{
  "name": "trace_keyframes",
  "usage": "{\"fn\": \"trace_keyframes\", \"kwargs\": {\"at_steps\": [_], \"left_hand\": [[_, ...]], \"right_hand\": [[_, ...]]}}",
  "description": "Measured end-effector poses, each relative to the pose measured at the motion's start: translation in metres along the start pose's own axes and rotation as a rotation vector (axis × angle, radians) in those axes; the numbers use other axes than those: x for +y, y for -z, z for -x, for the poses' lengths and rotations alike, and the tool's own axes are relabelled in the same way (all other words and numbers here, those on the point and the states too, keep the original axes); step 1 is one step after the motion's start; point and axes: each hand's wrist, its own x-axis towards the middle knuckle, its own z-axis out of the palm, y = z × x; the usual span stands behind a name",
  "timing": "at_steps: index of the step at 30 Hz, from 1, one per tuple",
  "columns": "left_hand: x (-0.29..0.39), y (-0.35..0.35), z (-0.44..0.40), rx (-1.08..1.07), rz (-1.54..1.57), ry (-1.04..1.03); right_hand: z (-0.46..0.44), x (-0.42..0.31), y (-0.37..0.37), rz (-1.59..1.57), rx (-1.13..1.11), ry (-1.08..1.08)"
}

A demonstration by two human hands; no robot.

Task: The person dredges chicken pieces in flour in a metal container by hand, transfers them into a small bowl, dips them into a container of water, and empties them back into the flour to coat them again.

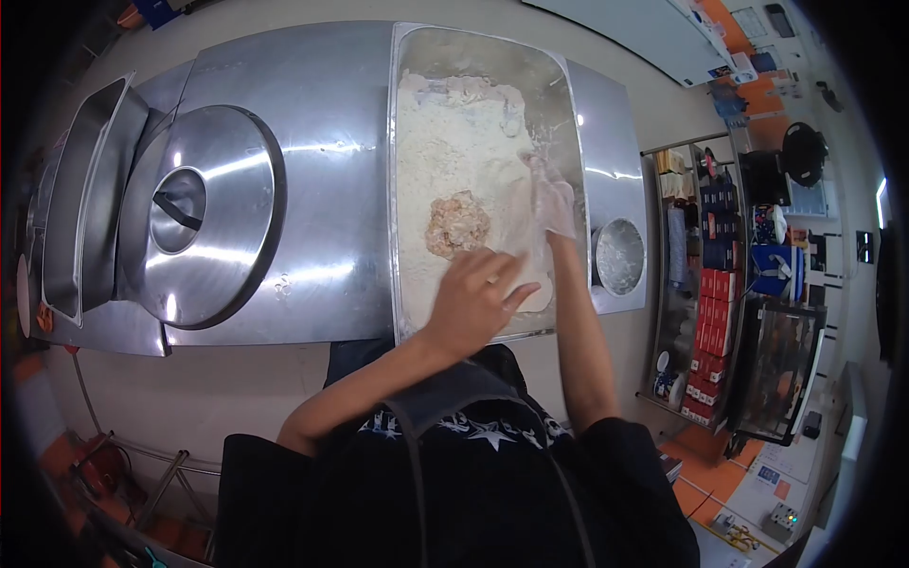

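A deep metal tray [559, 114] holds a thick layer of pale flour [445, 142]. On the flour, near the middle, lies a lumpy piece of coated food [457, 225]. My left hand [478, 295], bare and with its fingers apart, hovers just on the near side of that piece and holds nothing. Over at the tray's right side, my right hand [549, 199] wears a clear, flour-dusted glove. Its fingers stretch forward over the flour, open, with nothing in them.
A large round metal lid [227, 208] lies on the steel table [322, 237] to the left, beside an empty deep metal pan [99, 189]. Right of the tray is a round flour-dusted container [620, 256]. Shelving with red boxes [712, 331] stands further right.
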Motion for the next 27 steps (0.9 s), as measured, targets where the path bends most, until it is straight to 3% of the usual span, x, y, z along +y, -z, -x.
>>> {"fn": "trace_keyframes", "kwargs": {"at_steps": [2, 3, 4, 5, 7, 8, 11, 13, 14, 17, 19, 21, 27], "left_hand": [[-0.013, 0.034, -0.003, 0.156, -0.158, 0.180], [-0.031, 0.047, -0.001, 0.239, -0.266, 0.247], [-0.049, 0.057, 0.002, 0.326, -0.377, 0.314], [-0.063, 0.064, 0.011, 0.290, -0.233, 0.441], [-0.089, 0.067, 0.029, 0.229, 0.059, 0.685], [-0.092, 0.062, 0.035, 0.252, 0.107, 0.672], [-0.091, 0.039, 0.043, 0.336, 0.194, 0.677], [-0.090, 0.033, 0.042, 0.375, 0.206, 0.663], [-0.090, 0.032, 0.042, 0.396, 0.211, 0.656], [-0.087, 0.030, 0.040, 0.395, 0.193, 0.684], [-0.084, 0.031, 0.038, 0.392, 0.187, 0.683], [-0.084, 0.034, 0.037, 0.381, 0.188, 0.684], [-0.088, 0.033, 0.039, 0.393, 0.193, 0.652]], "right_hand": [[-0.023, 0.074, -0.004, 0.597, -0.133, 0.464], [-0.007, 0.043, -0.006, 0.610, -0.277, 0.084], [0.004, 0.052, -0.009, 0.725, -0.290, 0.244], [0.015, 0.073, -0.015, 0.838, -0.308, 0.407], [0.035, 0.090, -0.011, 1.001, -0.541, 0.487], [0.050, 0.094, -0.003, 1.046, -0.758, 0.386], [0.095, 0.130, 0.010, -0.209, -0.724, -0.402], [0.123, 0.112, 0.014, -0.690, -0.713, -0.567], [0.133, 0.059, 0.015, -0.748, -0.780, -0.477], [0.131, -0.031, -0.009, -0.527, -0.914, -0.380], [0.124, -0.048, -0.041, -0.547, -0.895, -0.582], [0.117, -0.059, -0.072, -0.844, -0.773, -0.999], [0.121, -0.054, -0.076, -0.861, -0.577, -1.008]]}}
